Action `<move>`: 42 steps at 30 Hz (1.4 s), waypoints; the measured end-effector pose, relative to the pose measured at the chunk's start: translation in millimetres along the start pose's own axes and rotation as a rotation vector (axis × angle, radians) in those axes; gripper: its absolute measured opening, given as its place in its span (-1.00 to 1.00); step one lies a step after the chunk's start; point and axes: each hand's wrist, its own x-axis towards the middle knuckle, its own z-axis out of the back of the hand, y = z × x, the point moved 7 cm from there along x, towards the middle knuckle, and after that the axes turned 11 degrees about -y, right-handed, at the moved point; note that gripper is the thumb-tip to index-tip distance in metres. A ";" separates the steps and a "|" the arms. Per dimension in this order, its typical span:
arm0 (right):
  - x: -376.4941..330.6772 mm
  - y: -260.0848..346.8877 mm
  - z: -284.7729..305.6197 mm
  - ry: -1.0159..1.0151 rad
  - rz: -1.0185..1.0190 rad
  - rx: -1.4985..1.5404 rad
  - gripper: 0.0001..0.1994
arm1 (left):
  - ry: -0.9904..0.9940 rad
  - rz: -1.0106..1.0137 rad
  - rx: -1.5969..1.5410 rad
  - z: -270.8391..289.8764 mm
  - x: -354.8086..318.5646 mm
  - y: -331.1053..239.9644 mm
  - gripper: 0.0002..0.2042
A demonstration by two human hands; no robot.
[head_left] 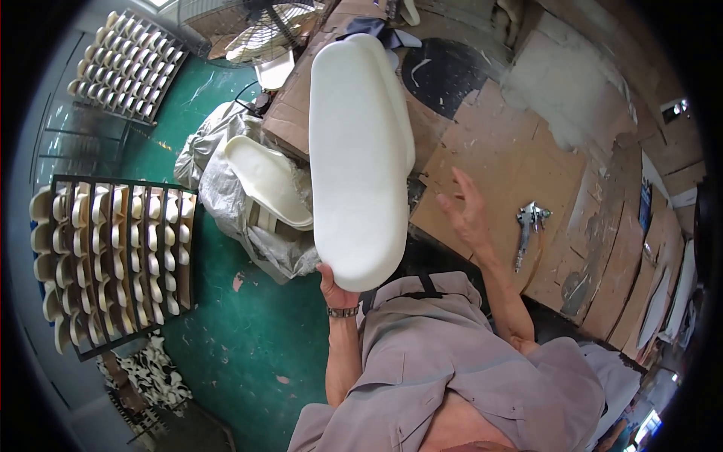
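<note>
A long, smooth white moulded piece with rounded ends point(357, 166) stretches away in front of me. Another white piece point(403, 128) shows along its far right side, partly covered by it. My left hand point(337, 291), a dark band at its wrist, grips the near end, with the thumb at the edge and the other fingers mostly hidden underneath. Apart from the piece, my right hand point(468, 213) is raised over the cardboard-covered table point(493, 143), its fingers spread and nothing in them. A metal spray gun point(532, 222) with a hose lies to the right of that hand.
Left of the table, a pale sack point(218, 177) holds more white moulded pieces point(267, 177). Racks full of curved cream pieces point(117, 260) stand on the green floor point(241, 350) at left. A large fan point(252, 30) is at the far end, and a dark round patch point(443, 75) marks the table.
</note>
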 end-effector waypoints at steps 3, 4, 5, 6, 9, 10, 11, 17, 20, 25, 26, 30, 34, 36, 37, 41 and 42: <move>-4.0 45.3 -55.1 0.119 0.021 0.116 -0.24 | -0.067 -0.018 -0.031 16.4 -3.7 -35.7 -0.22; -6.4 58.2 -72.6 0.159 0.033 0.129 -0.21 | -0.069 -0.024 -0.022 20.6 -5.1 -48.0 -0.22; -9.3 69.4 -89.7 0.199 0.044 0.143 -0.17 | -0.071 -0.030 -0.012 25.7 -6.7 -58.6 -0.23; -11.4 77.5 -106.3 0.209 0.053 0.140 -0.17 | -0.074 -0.038 -0.023 32.0 -8.2 -69.1 -0.23; -17.8 95.2 -153.7 0.272 0.082 0.126 -0.11 | -0.154 -0.105 0.018 57.2 -14.6 -98.9 -0.24; -15.8 99.4 -167.8 0.294 0.081 0.124 -0.10 | -0.176 -0.114 0.027 65.7 -17.2 -108.0 -0.25; -12.1 103.7 -181.7 0.314 0.081 0.121 -0.09 | -0.196 -0.122 0.036 73.9 -20.3 -117.0 -0.25; 56.4 111.9 -262.8 0.319 0.053 0.167 -0.07 | -0.178 -0.181 0.238 123.8 -43.7 -167.7 -0.25; 97.4 116.0 -307.7 0.278 0.052 0.158 0.09 | -0.292 -0.195 0.246 136.5 -47.8 -191.0 -0.21; 111.3 130.7 -379.0 0.561 0.103 0.100 0.01 | -0.248 -0.223 0.352 144.3 -50.4 -220.9 -0.22; 117.0 128.6 -384.7 0.483 0.184 0.091 -0.24 | -0.249 -0.233 0.381 146.8 -48.1 -224.3 -0.22; 131.9 92.6 -428.1 0.575 -0.224 0.326 -0.50 | -0.299 -0.253 0.409 157.1 -47.3 -233.6 -0.25; 128.0 108.7 -438.4 0.608 -0.124 0.230 -0.56 | -0.389 -0.239 0.394 156.9 -40.9 -233.9 -0.28; 142.2 104.7 -441.8 0.542 0.087 0.094 -0.63 | -0.351 -0.272 0.460 140.2 -25.0 -236.2 -0.33; 153.7 92.1 -448.9 0.502 0.046 0.162 -0.62 | -0.410 -0.265 0.424 148.8 -21.9 -235.4 -0.36; 162.2 90.8 -451.0 0.437 -0.022 0.413 -0.59 | -0.328 -0.224 0.223 147.7 3.8 -227.5 -0.35; 164.4 90.2 -447.6 0.466 0.034 0.352 -0.59 | -0.391 -0.194 0.115 143.8 12.7 -222.3 -0.33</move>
